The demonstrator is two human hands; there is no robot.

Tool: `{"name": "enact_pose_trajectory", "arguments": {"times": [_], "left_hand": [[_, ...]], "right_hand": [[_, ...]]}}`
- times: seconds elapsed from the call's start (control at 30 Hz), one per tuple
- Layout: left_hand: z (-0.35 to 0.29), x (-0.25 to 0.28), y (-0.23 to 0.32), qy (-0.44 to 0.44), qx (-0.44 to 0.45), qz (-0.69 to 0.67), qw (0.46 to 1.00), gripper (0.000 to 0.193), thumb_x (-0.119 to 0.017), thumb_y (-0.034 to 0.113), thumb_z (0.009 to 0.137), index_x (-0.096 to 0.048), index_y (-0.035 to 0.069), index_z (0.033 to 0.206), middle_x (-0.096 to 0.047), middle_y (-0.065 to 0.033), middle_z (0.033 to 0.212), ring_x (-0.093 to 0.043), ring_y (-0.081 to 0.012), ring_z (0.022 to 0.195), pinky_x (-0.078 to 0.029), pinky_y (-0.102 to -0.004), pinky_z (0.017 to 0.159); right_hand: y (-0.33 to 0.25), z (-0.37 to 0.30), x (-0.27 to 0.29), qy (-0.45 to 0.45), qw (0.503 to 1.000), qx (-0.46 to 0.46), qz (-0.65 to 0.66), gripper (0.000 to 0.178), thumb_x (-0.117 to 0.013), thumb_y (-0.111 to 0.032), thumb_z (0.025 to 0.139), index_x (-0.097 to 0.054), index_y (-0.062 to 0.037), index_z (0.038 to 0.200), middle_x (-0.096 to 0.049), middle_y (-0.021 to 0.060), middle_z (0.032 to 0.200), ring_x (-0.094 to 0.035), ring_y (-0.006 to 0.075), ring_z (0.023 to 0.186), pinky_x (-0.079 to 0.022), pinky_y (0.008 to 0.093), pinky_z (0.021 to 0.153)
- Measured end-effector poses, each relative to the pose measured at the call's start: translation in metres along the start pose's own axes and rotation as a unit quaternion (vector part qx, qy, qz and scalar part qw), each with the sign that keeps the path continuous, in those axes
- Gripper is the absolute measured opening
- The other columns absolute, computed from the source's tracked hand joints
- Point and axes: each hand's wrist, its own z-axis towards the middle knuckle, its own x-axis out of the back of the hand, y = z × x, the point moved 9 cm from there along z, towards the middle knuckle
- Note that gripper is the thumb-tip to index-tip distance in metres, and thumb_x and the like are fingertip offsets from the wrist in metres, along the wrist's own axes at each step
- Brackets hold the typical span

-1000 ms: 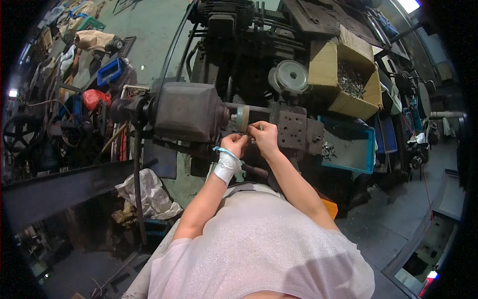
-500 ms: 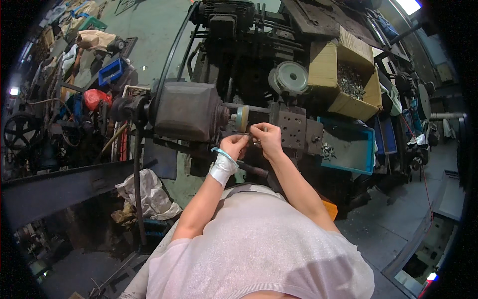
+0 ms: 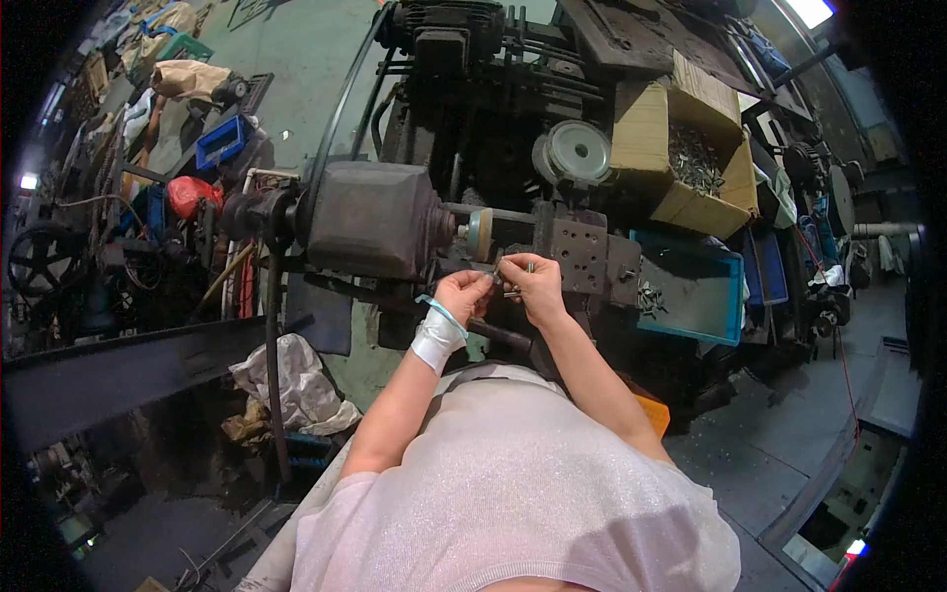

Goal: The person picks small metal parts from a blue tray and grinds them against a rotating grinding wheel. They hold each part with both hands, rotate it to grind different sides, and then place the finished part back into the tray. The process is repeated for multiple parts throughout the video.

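My left hand [image 3: 464, 294], with a white wrapping and a pale blue band at the wrist, is closed in a pinch near the grinding wheel. What lies between its fingertips is too small to make out. My right hand [image 3: 536, 288] is closed on small metal pins [image 3: 511, 292], whose ends poke out between the fingers. The fingertips of both hands almost meet. Just beyond them, the wheel [image 3: 480, 235], with a tan rim and pale blue-green side, sits on the spindle of a dark machine head [image 3: 370, 219].
A drilled metal block [image 3: 577, 255] stands right of my hands. Beyond it are a cardboard box [image 3: 646, 128] of small metal parts and a blue-rimmed tray [image 3: 691, 337] with several pieces. A round metal disc [image 3: 579, 153] sits farther back. A vertical post [image 3: 274, 375] rises at my left.
My right hand has shifted slightly down and right and turned, so the metal pins between its fingers show more. My left hand has lowered slightly.
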Motion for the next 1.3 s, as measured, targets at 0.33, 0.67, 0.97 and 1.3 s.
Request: {"name": "enact_pose_trajectory", "arguments": {"times": [0.33, 0.67, 0.97, 1.3], "left_hand": [[0.013, 0.011, 0.008, 0.097, -0.027, 0.126, 0.987, 0.02, -0.06, 0.018, 0.079, -0.056, 0.003, 0.066, -0.048, 0.0007, 0.051, -0.038, -0.0066, 0.036, -0.027, -0.0215, 0.034], [0.01, 0.013, 0.012, 0.141, -0.026, 0.162, 0.976, 0.025, -0.061, 0.019, 0.077, -0.054, 0.003, 0.06, -0.049, 0.0002, 0.053, -0.04, -0.0073, 0.039, -0.03, -0.0228, 0.035], [-0.002, -0.003, 0.017, 0.058, -0.02, 0.071, 0.996, 0.019, -0.055, 0.019, 0.083, -0.057, 0.001, 0.079, -0.053, -0.0015, 0.066, -0.048, -0.0093, 0.053, -0.041, -0.0233, 0.048], [-0.021, 0.001, -0.009, -0.005, 0.02, -0.275, 0.961, 0.028, -0.034, 0.018, 0.092, -0.043, 0.002, 0.112, -0.052, -0.0122, 0.113, -0.048, -0.0243, 0.108, -0.042, -0.0417, 0.086]], "right_hand": [[0.007, 0.019, -0.005, 0.058, 0.998, 0.037, 0.009, 0.013, -0.063, -0.006, 0.073, -0.062, 0.0055, 0.08, -0.058, 0.005, 0.064, -0.051, 0.0079, 0.052, -0.04, 0.0204, 0.046], [0.023, 0.029, -0.001, 0.068, 0.997, 0.042, 0.016, 0.012, -0.063, -0.004, 0.073, -0.063, 0.007, 0.079, -0.059, 0.0048, 0.065, -0.05, 0.0089, 0.054, -0.04, 0.022, 0.048], [0.016, 0.02, -0.001, -0.004, 0.982, -0.008, 0.187, 0.01, -0.061, -0.006, 0.075, -0.061, 0.0002, 0.082, -0.058, 0.0039, 0.069, -0.053, 0.0102, 0.056, -0.04, 0.0239, 0.044], [0.026, -0.034, -0.01, -0.148, 0.966, -0.182, 0.106, 0.013, -0.061, -0.019, 0.076, -0.056, -0.0077, 0.08, -0.056, 0.0038, 0.067, -0.052, 0.0102, 0.053, -0.03, 0.0194, 0.037]]}}
